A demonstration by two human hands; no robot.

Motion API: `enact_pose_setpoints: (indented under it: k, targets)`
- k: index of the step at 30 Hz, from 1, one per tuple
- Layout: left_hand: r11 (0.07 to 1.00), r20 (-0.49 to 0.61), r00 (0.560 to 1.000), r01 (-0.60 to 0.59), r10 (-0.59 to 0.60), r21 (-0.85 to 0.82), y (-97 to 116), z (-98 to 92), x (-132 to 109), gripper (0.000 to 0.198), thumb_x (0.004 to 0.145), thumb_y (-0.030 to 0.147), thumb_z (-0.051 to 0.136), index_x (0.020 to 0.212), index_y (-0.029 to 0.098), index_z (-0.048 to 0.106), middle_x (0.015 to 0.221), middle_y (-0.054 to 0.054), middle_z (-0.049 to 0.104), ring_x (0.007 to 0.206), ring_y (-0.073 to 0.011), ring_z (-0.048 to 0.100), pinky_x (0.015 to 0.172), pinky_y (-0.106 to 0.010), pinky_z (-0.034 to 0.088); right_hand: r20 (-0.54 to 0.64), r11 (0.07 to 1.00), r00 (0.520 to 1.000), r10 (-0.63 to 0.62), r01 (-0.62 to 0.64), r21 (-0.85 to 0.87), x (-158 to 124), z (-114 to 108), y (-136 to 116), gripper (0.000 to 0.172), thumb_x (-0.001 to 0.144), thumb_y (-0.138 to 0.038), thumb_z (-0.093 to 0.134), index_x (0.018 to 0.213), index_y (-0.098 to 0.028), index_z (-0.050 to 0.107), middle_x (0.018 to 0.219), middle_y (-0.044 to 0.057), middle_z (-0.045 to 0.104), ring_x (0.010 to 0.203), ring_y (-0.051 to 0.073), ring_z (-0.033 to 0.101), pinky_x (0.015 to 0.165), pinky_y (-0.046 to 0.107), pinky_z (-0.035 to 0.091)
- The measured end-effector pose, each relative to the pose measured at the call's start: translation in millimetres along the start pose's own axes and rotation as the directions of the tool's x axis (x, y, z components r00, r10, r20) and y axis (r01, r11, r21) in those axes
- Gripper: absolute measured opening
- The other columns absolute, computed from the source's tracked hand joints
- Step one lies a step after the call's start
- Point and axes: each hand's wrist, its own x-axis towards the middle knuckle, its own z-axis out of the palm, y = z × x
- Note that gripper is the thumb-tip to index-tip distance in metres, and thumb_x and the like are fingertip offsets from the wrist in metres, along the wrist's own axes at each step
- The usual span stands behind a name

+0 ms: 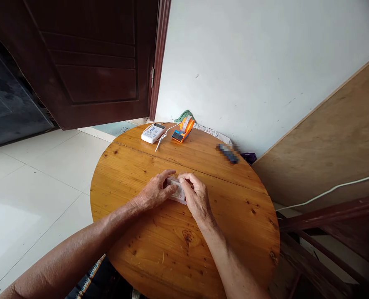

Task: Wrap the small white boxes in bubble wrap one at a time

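A small, flat clear plastic box (pixel 178 194) with a pale printed surface lies on the round wooden table, between my hands. My left hand (pixel 156 190) grips it from the left, with the thumb over its top and the fingers round its far left side. At its right far corner, my right hand (pixel 196 192) is closed, thumb and forefinger pinched together against the clear plastic. The fingers cover parts of the box, so whether its lid is raised cannot be made out.
On the wooden table (pixel 134 166), a white device (pixel 152 133) with a white cord (pixel 160 142) stands at the back, beside an orange tape dispenser (pixel 183 130). A blurred dark object (pixel 227 153) lies at the back right. A wall (pixel 249 62) and dark red door (pixel 94 62) rise behind.
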Motion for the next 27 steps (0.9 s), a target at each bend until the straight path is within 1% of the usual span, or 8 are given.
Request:
enact_pose_setpoints:
  k: [3,7,11,14,16,19,21,27]
  targets:
    - [0.999,-0.019,1.0,0.002,-0.001,0.048,-1,3.7,1,0.052,0.084,0.033,0.056,0.132,0.016,0.055,0.082,-0.002,0.061,0.08,-0.0184,0.056,0.077,-0.03,0.047,-0.001,0.999,1.0,-0.031,0.031,-0.039,0,0,4,0.02,0.089,-0.035,0.048,0.081,-0.022,0.061,0.079,0.001,0.067,0.073,0.017,0.058,0.07,0.027,0.045]
    - [0.99,-0.077,0.996,-0.025,0.035,0.135,-1,8.3,1,0.045,0.088,0.034,0.055,0.128,0.015,0.057,0.098,-0.007,0.066,0.091,-0.0218,0.059,0.088,-0.036,0.047,-0.015,0.978,0.993,-0.121,0.117,-0.173,1,2,13,0.021,0.091,-0.033,0.045,0.085,-0.023,0.062,0.089,0.005,0.07,0.081,0.02,0.061,0.077,0.029,0.045]
    - [0.96,-0.14,0.975,-0.135,0.173,0.245,0,6.0,-4,0.043,0.089,0.039,0.056,0.124,0.015,0.059,0.115,-0.014,0.062,0.109,-0.0279,0.055,0.099,-0.042,0.043,-0.029,0.97,0.993,-0.115,0.106,-0.218,2,4,17,0.022,0.092,-0.032,0.043,0.088,-0.024,0.063,0.091,0.005,0.07,0.084,0.021,0.062,0.078,0.031,0.045]
    - [0.906,-0.123,0.938,-0.27,0.324,0.327,-2,2.9,-9,0.042,0.086,0.038,0.061,0.121,0.017,0.061,0.121,-0.014,0.059,0.112,-0.0282,0.054,0.099,-0.043,0.042,-0.03,0.98,0.996,-0.084,0.077,-0.181,3,4,17,0.022,0.092,-0.033,0.043,0.09,-0.024,0.063,0.093,0.005,0.071,0.084,0.021,0.063,0.079,0.031,0.045]
    - [0.853,-0.073,0.908,-0.357,0.413,0.382,-4,1.8,-11,0.038,0.084,0.034,0.064,0.118,0.019,0.063,0.121,-0.012,0.058,0.109,-0.0274,0.054,0.098,-0.042,0.043,-0.031,0.986,0.997,-0.067,0.061,-0.157,4,4,17,0.023,0.092,-0.036,0.044,0.088,-0.024,0.064,0.091,0.004,0.072,0.083,0.021,0.063,0.078,0.031,0.045]
    - [0.808,-0.006,0.88,-0.433,0.475,0.399,-5,0.7,-11,0.034,0.084,0.033,0.063,0.116,0.019,0.065,0.116,-0.012,0.061,0.105,-0.0262,0.056,0.095,-0.041,0.044,-0.039,0.991,0.998,-0.054,0.049,-0.125,5,2,15,0.026,0.092,-0.039,0.045,0.085,-0.023,0.063,0.088,0.003,0.071,0.082,0.02,0.062,0.076,0.029,0.045]
    - [0.804,0.005,0.872,-0.454,0.489,0.383,-4,-0.4,-10,0.03,0.085,0.034,0.063,0.111,0.018,0.066,0.112,-0.011,0.063,0.103,-0.0254,0.057,0.093,-0.04,0.045,-0.043,0.993,0.997,-0.059,0.054,-0.105,6,1,14,0.028,0.092,-0.042,0.045,0.083,-0.023,0.063,0.085,0.003,0.07,0.08,0.019,0.061,0.075,0.028,0.045]
    - [0.813,-0.021,0.862,-0.469,0.506,0.346,-1,-2.7,-9,0.025,0.084,0.033,0.065,0.103,0.017,0.066,0.107,-0.011,0.065,0.1,-0.0243,0.058,0.09,-0.039,0.048,-0.079,0.993,0.994,-0.078,0.071,-0.099,6,0,15,0.031,0.092,-0.045,0.046,0.077,-0.021,0.061,0.076,0.001,0.067,0.073,0.017,0.059,0.069,0.026,0.044]
